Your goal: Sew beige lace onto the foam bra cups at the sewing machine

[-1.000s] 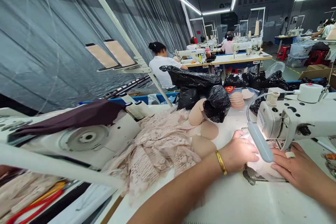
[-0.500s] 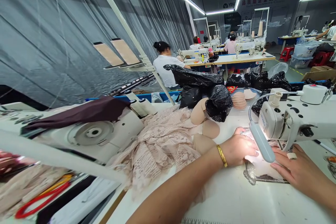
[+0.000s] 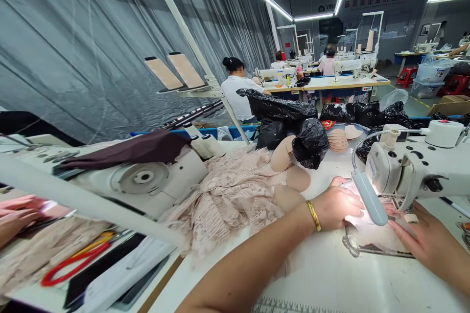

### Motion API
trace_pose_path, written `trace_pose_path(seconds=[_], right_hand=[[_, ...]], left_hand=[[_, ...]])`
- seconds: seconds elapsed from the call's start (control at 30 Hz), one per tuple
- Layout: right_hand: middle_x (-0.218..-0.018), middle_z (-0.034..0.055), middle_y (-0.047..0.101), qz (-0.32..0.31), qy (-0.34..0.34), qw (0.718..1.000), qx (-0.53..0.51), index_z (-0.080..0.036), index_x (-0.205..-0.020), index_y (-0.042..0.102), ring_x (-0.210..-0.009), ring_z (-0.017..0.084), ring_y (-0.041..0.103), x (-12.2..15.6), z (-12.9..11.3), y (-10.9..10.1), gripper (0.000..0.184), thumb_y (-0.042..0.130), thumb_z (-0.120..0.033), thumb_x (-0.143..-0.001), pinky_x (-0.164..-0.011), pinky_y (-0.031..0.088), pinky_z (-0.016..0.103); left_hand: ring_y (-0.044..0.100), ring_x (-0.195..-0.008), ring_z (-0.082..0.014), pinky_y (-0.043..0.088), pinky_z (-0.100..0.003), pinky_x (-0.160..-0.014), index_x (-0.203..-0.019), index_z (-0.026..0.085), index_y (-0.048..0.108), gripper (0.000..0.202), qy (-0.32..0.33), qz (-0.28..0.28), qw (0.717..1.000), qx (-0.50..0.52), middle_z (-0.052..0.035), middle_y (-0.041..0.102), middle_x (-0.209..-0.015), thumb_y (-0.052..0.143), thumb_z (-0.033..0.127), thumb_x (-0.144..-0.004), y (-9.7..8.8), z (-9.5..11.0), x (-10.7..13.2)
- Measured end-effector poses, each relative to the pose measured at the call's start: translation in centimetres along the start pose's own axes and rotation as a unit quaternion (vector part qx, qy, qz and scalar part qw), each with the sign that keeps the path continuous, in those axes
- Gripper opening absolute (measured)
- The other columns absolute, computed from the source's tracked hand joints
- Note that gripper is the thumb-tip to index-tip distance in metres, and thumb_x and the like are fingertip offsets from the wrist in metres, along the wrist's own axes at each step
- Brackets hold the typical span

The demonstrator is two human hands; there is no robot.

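My left hand (image 3: 338,206), with a gold bangle (image 3: 313,215) at its wrist, grips a pale pink piece of fabric (image 3: 362,220) at the sewing machine (image 3: 414,166). Its fingers are bent over the fabric and partly lost in the lamp's glare. On the other side of the needle area, my right hand (image 3: 422,237) rests on the machine bed with fingers stretched out, touching the same fabric. A grey gooseneck lamp (image 3: 370,198) hides part of the fabric between the hands.
Beige lace fabric (image 3: 235,190) lies left of my arm, beside beige bra cups (image 3: 297,178) and black plastic bags (image 3: 310,142). Stacked cup pieces (image 3: 338,140) sit behind. Red-handled scissors (image 3: 75,264) lie lower left, near another person's hand (image 3: 22,215). A thread stand (image 3: 191,34) rises at left.
The view has turned slightly left, so the scene sits further right, and another person's hand shows at the left edge. My hands stay at the fabric by the needle.
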State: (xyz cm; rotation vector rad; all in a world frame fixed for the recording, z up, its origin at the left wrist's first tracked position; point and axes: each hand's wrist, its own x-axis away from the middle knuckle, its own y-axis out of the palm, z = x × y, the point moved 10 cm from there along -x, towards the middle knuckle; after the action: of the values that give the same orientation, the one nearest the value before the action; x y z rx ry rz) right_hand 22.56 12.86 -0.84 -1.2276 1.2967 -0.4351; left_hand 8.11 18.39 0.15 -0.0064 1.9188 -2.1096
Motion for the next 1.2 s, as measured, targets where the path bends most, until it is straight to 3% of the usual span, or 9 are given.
trace_pose_path(seconds=[0.1,0.4,0.63,0.77,0.9,1.03,1.2], right_hand=[[-0.131,0.0132,0.069,-0.017,-0.001,1.000,-0.006,-0.024,-0.111,0.069,-0.122,0.033,0.065,0.1,0.1,0.4,0.031,0.046,-0.045,-0.107,-0.094,0.060,0.050],[-0.119,0.0125,0.073,0.003,-0.003,1.000,-0.021,-0.024,-0.106,0.071,-0.113,0.033,0.069,0.0,-0.4,-0.3,0.029,0.049,-0.043,-0.106,-0.090,0.061,0.049],[-0.123,0.0126,0.072,0.004,0.004,1.000,-0.031,-0.026,-0.109,0.068,-0.111,0.032,0.071,0.4,0.2,-0.1,0.026,0.049,-0.043,-0.106,-0.082,0.064,0.045],[-0.127,0.0128,0.071,-0.002,0.004,0.999,-0.043,-0.027,-0.112,0.067,-0.115,0.032,0.070,0.6,0.4,0.2,0.023,0.050,-0.042,-0.106,-0.086,0.063,0.046],[-0.120,0.0096,0.075,-0.014,-0.015,0.999,-0.038,-0.029,-0.114,0.071,-0.109,0.032,0.072,0.8,0.1,0.5,0.026,0.052,-0.043,-0.104,-0.088,0.062,0.047],[-0.118,0.0053,0.075,-0.069,-0.050,0.994,-0.061,-0.034,-0.126,0.069,-0.104,0.026,0.073,0.9,-1.1,1.1,0.028,0.053,-0.036,-0.104,-0.086,0.060,0.039],[-0.100,0.0047,0.070,-0.188,-0.076,0.975,-0.090,-0.033,-0.117,0.069,-0.089,0.022,0.069,1.0,-3.3,2.5,0.026,0.046,-0.030,-0.107,-0.073,0.056,0.033]], left_hand=[[0.061,-0.129,-0.0295,0.024,-0.053,-0.113,-0.102,0.026,0.075,0.020,0.005,0.004,1.000,-0.008,-0.0028,0.076,-0.125,0.064,0.016,-0.090,0.2,0.2,0.2],[0.061,-0.129,-0.0281,0.023,-0.053,-0.115,-0.115,0.027,0.074,0.027,-0.012,-0.002,1.000,0.004,-0.0027,0.072,-0.135,0.065,0.017,-0.091,0.6,-0.2,0.5],[0.062,-0.122,-0.0292,0.024,-0.055,-0.108,-0.113,0.027,0.074,0.020,-0.024,0.032,0.998,-0.052,-0.0047,0.069,-0.140,0.060,0.025,-0.099,0.6,0.0,0.7],[0.063,-0.116,-0.0287,0.027,-0.053,-0.103,-0.115,0.027,0.073,0.021,-0.014,0.040,0.995,-0.089,-0.0065,0.071,-0.135,0.064,0.026,-0.096,0.5,0.8,1.0],[0.064,-0.108,-0.0260,0.027,-0.053,-0.103,-0.105,0.026,0.074,0.015,-0.002,0.037,0.993,-0.108,-0.0054,0.072,-0.128,0.065,0.024,-0.093,0.3,1.8,1.2],[0.063,-0.096,-0.0220,0.028,-0.051,-0.101,-0.091,0.023,0.071,0.008,0.018,0.043,0.992,-0.115,-0.0021,0.075,-0.110,0.065,0.027,-0.094,0.0,3.3,1.3],[0.060,-0.085,-0.0198,0.031,-0.047,-0.094,-0.084,0.021,0.067,0.020,0.037,0.071,0.991,-0.108,0.0008,0.069,-0.091,0.068,0.037,-0.096,-0.3,5.6,1.5]])
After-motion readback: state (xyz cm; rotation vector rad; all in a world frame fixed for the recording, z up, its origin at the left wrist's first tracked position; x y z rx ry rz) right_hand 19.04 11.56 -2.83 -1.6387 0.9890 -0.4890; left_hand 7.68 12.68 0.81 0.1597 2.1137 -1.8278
